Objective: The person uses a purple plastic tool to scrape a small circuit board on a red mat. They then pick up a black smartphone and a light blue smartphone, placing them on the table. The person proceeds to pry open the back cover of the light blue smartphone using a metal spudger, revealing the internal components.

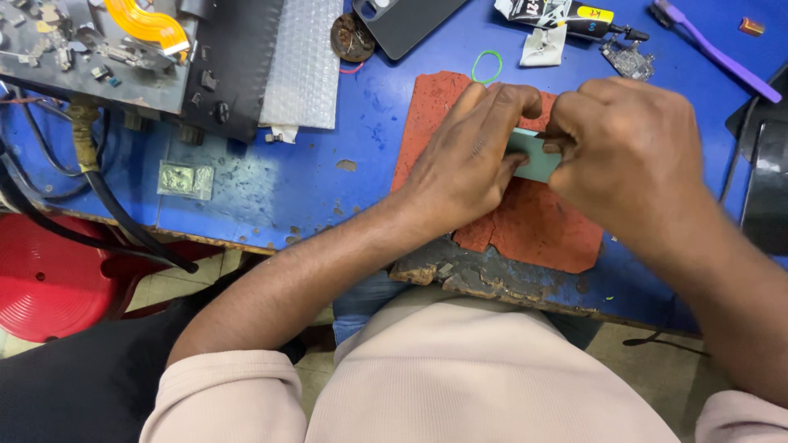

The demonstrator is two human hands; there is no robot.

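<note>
Both hands meet over the red mat (533, 226) on the blue counter (271, 180): the left hand (468, 156) pins a pale green flat part (538, 160) with curled fingers, the right hand (628, 152) pinches a thin dark tool against its edge; the part looks unopened, work seemingly midway

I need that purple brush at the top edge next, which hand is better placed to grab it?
Probably the right hand: the purple brush lies on its side of the bench, while the left hand pins the pale green piece.
</note>
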